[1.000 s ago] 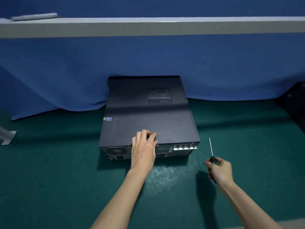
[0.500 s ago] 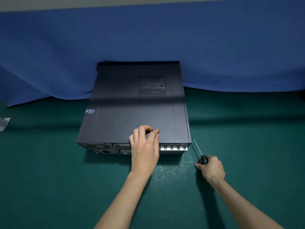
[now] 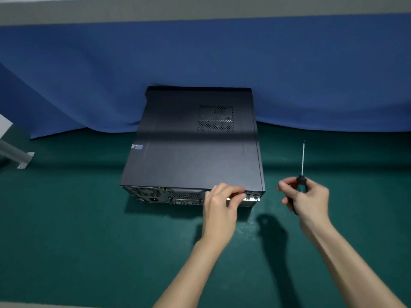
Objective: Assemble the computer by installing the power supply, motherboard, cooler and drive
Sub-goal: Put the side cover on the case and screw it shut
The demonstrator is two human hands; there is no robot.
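Observation:
A black computer case lies flat on the green mat, its closed side panel facing up and its rear ports toward me. My left hand is at the rear edge of the case, right of centre, with fingers and thumb curled in a pinch at the panel's lip; what they pinch is hidden. My right hand is to the right of the case, above the mat, gripping the black handle of a screwdriver whose thin shaft points up and away.
A blue cloth hangs behind the case down to the green mat. A grey metal bracket sits at the far left edge. A grey ledge runs along the top.
My right hand has risen and turned the screwdriver shaft upright, away from the case corner. My left hand has slid slightly right along the rear edge, off the top panel. The view tilted up.

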